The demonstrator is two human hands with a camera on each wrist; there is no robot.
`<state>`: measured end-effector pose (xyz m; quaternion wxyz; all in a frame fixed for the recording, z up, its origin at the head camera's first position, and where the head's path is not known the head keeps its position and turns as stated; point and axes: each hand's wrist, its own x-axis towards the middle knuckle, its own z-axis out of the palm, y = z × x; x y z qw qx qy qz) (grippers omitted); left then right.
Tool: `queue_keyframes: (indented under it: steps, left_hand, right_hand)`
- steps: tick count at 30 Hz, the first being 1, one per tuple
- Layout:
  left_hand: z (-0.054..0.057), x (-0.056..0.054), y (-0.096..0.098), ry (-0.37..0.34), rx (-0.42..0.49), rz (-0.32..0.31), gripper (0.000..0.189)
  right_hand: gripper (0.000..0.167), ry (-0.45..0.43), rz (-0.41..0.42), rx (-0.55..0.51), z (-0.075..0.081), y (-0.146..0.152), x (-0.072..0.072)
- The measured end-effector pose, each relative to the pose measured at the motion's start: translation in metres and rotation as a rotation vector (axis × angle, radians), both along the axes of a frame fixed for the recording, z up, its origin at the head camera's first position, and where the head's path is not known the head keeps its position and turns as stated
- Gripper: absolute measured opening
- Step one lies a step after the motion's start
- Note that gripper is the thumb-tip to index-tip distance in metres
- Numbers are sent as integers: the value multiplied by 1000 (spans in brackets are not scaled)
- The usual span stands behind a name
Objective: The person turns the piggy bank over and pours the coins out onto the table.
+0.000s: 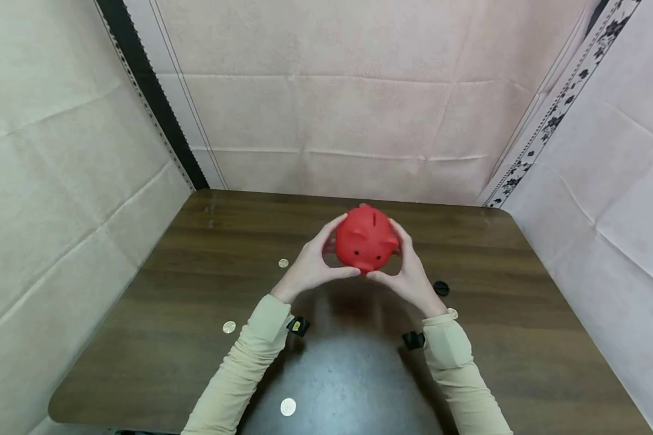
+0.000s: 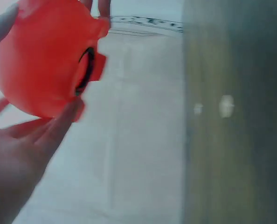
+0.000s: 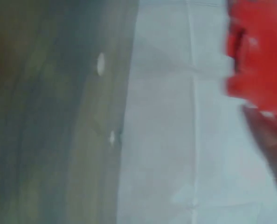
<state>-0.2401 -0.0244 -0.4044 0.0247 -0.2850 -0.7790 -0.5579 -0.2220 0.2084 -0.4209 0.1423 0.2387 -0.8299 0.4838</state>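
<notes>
A red piggy bank point(image 1: 363, 238), its coin slot on top and its snout toward me, is held up above the table between both hands. My left hand point(image 1: 309, 266) grips its left side, fingers round the far side and thumb near the snout. On the other side my right hand point(image 1: 415, 279) grips it the same way. The left wrist view shows a round dark-edged hole in the underside of the piggy bank point(image 2: 45, 60). A black round cap point(image 1: 441, 288) lies on the table by the right wrist. The right wrist view is blurred.
Several coins lie on the brown wooden table point(image 1: 141, 362): one coin point(image 1: 283, 263) and another coin point(image 1: 229, 327) left of the left arm, a coin point(image 1: 288, 406) near the front, and a coin point(image 1: 453, 313) partly behind the right wrist. Pale cloth point(image 1: 326, 121) hangs around the table.
</notes>
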Motion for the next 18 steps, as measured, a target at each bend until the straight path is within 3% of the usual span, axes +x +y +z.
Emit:
queue_keyframes:
  steps: [2,5,8,12,16,18]
  left_hand:
    - [5,5,0,70,9,-26,98]
    - [2,10,2,43,7,-47,99]
    - [-27,11,2,-62,-12,-36,96]
    - [-54,7,2,-84,-40,-23,95]
    - [-44,8,4,-66,-26,-11,101]
    - [-40,12,4,-83,29,-13,104]
  right_hand:
    - [112,104,23,-51,-2,-1,2]
    - [112,78,31,-38,-4,-5,6]
    - [108,-68,32,20,-28,-5,7]
    - [107,-156,27,36,-47,-2,7]
    - [107,-83,15,32,-31,-7,8]
    - [107,-9,20,6,-24,-9,13]
